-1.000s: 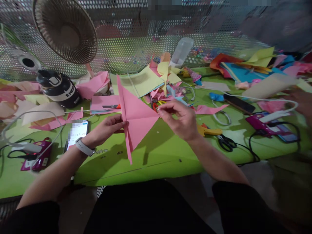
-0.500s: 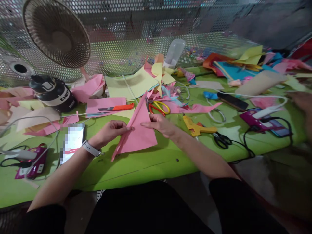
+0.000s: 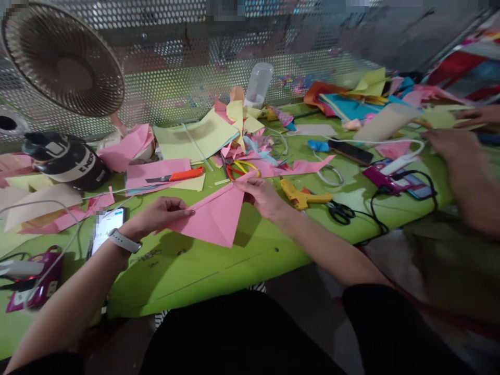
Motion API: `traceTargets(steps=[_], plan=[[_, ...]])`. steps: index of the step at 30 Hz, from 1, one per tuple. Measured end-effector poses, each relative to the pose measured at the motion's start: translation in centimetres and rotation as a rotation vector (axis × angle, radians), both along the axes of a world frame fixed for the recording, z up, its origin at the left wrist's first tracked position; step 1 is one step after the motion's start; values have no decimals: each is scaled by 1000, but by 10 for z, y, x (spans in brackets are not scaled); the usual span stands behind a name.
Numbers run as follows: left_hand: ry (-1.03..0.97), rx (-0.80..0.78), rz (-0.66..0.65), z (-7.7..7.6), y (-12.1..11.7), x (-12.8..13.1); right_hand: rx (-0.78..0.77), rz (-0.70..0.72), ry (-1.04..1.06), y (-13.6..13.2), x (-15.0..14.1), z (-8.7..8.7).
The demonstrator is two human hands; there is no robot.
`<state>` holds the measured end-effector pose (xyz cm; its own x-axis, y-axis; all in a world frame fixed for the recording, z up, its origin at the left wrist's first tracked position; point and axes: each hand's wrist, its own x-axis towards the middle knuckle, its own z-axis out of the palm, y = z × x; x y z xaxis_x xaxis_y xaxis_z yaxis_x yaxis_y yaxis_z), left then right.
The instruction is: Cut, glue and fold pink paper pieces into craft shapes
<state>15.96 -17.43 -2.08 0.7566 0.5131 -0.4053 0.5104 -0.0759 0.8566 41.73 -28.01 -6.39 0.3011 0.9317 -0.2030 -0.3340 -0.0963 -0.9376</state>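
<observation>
Between my two hands hangs a folded sheet of pink paper (image 3: pixel 219 216), its narrow folded strip running along the top edge and a corner pointing down. My left hand (image 3: pixel 166 212) pinches the strip's left part between thumb and fingers. At the upper right end, my right hand (image 3: pixel 261 195) grips the paper with thumb and fingers. Just behind the paper lie yellow-handled and red-handled tools (image 3: pixel 238 167), partly covered. An orange box cutter (image 3: pixel 183 176) rests on pink paper beyond my left hand. A yellow glue gun (image 3: pixel 304 195) lies to the right of my right hand.
Black scissors (image 3: pixel 340 212) lie beside the glue gun. A lit phone (image 3: pixel 106 229) sits by my left wrist. Purple power boxes (image 3: pixel 398 179) with cables stand on both sides. A black bottle (image 3: pixel 66 159) and a fan (image 3: pixel 66 62) are back left. Another person's hands (image 3: pixel 453 146) are at right.
The pink paper has turned from steeply upright to a flatter slant, its folded strip now on top. My right hand has moved up to its end. The other person's hands have come further into view.
</observation>
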Motion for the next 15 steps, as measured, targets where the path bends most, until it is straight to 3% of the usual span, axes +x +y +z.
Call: traceTargets(steps=[9,15], plan=[[67,97,-146,3,24,-13,-70,-145,6,-26,18,-12],[193,204,-223,-11,56,-30,-76,-181,-232,-45,35,-21]])
